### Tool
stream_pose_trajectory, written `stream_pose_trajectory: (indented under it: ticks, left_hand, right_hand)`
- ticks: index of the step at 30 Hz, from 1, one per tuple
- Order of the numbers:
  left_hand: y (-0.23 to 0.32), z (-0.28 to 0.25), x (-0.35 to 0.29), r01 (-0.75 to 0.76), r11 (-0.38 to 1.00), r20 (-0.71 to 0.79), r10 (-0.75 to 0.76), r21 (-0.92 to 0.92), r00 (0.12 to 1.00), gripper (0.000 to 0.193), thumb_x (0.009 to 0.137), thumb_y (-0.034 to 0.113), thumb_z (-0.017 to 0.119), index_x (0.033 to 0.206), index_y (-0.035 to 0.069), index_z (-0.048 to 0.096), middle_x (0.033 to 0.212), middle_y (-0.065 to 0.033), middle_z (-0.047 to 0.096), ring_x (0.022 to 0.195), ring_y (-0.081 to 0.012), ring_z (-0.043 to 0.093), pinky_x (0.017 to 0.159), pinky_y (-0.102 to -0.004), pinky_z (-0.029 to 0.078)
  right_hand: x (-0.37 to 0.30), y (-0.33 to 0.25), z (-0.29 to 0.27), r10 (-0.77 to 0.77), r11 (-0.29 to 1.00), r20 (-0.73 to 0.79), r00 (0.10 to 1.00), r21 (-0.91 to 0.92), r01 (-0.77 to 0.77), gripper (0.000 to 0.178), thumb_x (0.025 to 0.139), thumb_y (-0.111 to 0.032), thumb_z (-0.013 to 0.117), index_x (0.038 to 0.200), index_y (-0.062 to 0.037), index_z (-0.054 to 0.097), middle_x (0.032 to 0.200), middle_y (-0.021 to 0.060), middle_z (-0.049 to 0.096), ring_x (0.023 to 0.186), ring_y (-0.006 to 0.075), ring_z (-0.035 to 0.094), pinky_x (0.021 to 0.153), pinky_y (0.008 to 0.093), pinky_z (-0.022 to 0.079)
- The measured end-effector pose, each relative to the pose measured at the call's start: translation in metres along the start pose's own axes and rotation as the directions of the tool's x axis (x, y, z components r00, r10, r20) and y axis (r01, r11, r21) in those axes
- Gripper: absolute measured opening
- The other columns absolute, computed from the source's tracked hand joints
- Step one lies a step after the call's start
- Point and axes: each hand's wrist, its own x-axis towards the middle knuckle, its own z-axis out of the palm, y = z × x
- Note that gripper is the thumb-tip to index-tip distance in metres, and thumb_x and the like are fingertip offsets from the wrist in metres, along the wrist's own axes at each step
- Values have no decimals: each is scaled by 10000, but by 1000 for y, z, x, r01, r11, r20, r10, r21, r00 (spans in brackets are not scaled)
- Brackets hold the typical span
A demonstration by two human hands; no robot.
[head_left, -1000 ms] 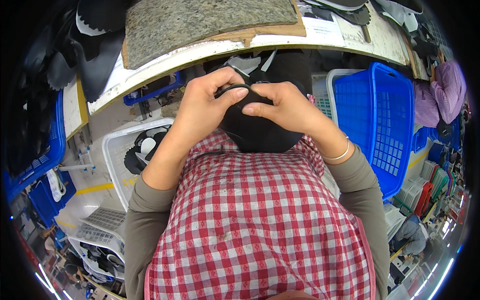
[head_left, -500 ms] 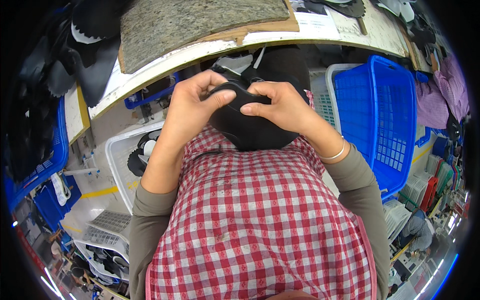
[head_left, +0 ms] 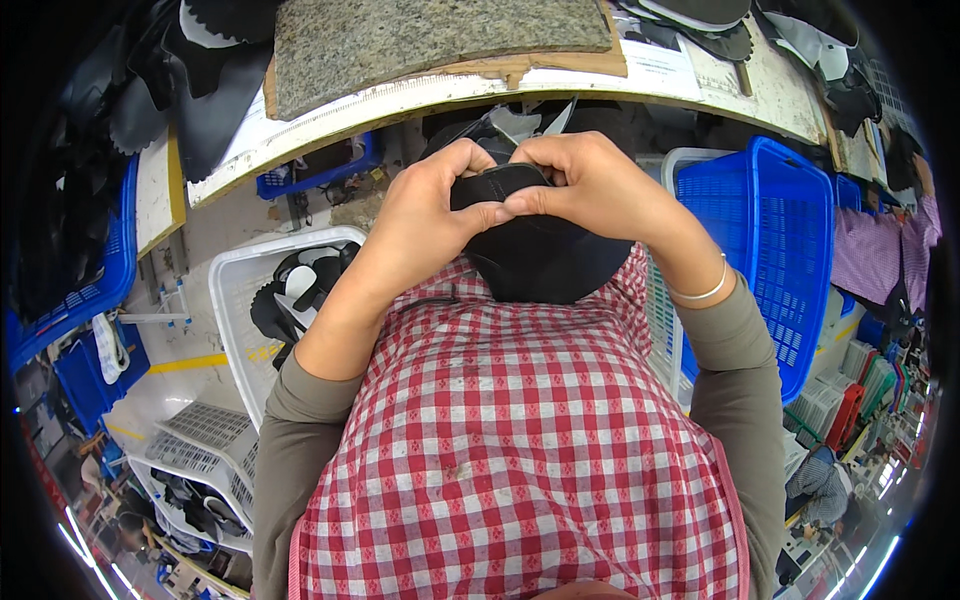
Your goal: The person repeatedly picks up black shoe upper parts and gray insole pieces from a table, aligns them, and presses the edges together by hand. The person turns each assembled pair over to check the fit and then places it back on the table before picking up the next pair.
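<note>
Nearest the viewer, a red-and-white checked apron [head_left: 520, 420] covers the person's front, flanked by two olive sleeves [head_left: 735, 400] pushed up the forearms. A pale bangle [head_left: 708, 285] circles the right wrist. Beyond, above the lap, the left hand [head_left: 425, 205] is closed in a pinch grip on a black piece [head_left: 555, 265] of flexible sheet material: its thumb presses the near face, while its bent fingers pass behind the upper edge and are partly hidden. The right hand [head_left: 590, 185] grips the same piece in matching fashion, thumb in front, fingers curled at the upper edge. The two thumb tips lie side by side, touching or nearly so. The upper part of the piece rises between the hands; its broad lower part hangs toward the apron. To the left stands a white basket [head_left: 228, 310] containing black and white cut pieces [head_left: 268, 315]; to the right, a blue basket [head_left: 790, 280]. Farther off, a worktop [head_left: 790, 115] bears a speckled stone slab [head_left: 440, 40].
</note>
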Motion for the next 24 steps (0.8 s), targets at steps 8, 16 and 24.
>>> stream_pose_trajectory:
  ticks: [8, 16, 24]
  left_hand:
    - [-18, -7, -2, 87, 968, -24, -95, -235, 995, 175, 847, 33, 818, 962, 11, 688, 867, 10, 687, 833, -68, 609, 774, -256, 504]
    - [-21, -12, 0, 140, 939, -17, -153, -313, 988, 129, 888, 23, 801, 965, 30, 698, 865, 32, 691, 805, -48, 605, 748, -227, 501]
    - [-33, -10, 0, 105, 915, -89, -151, -390, 984, 132, 889, 45, 808, 989, 32, 723, 880, 30, 704, 833, -53, 619, 782, -235, 503]
  right_hand:
    - [-21, 23, 14, 180, 966, -55, 982, 198, -166, 349, 863, -235, 877, 806, -23, 605, 697, 11, 487, 668, 88, 440, 603, 290, 384]
    - [-39, 30, 24, 249, 896, -105, 963, 401, -188, 177, 890, -155, 857, 942, -35, 737, 866, -36, 660, 813, 47, 597, 715, 240, 488]
    - [-35, 26, 32, 250, 929, -229, 941, 329, -167, 194, 895, -180, 846, 990, -36, 758, 907, 20, 722, 831, 91, 649, 748, 274, 522]
